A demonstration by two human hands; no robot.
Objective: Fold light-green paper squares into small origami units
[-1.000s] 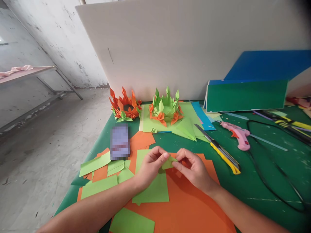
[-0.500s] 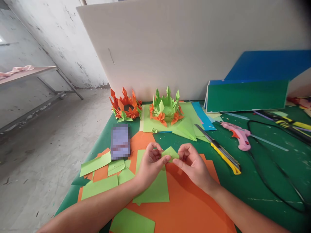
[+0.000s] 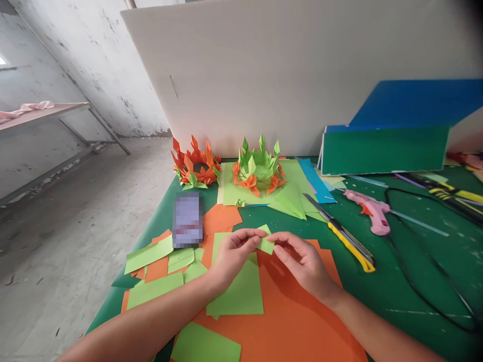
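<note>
A small folded piece of green paper (image 3: pixel 267 245) is held up above a large orange sheet (image 3: pixel 298 317). My left hand (image 3: pixel 236 254) pinches its left side between thumb and fingers. On the other side, my right hand (image 3: pixel 302 259) is closed at the paper's right part, index fingertip on its face and thumb close by the edge. The curled fingers of both hands partly hide what lies behind. Under my left hand is a flat green sheet (image 3: pixel 241 291). More cut green pieces (image 3: pixel 154 291) overlap orange paper at the left.
An orange paper crown (image 3: pixel 194 163) and a green one with orange flowers (image 3: pixel 260 166) stand at the back. A phone-sized pixelated object (image 3: pixel 187 219) lies left. To the right are a yellow utility knife (image 3: pixel 349 244), a pink glue gun (image 3: pixel 372 211) and its black cord (image 3: pixel 411 289).
The green paper has turned between my fingers and now shows a different face. My left fingers have moved over its top, and my right index finger has shifted onto its face.
</note>
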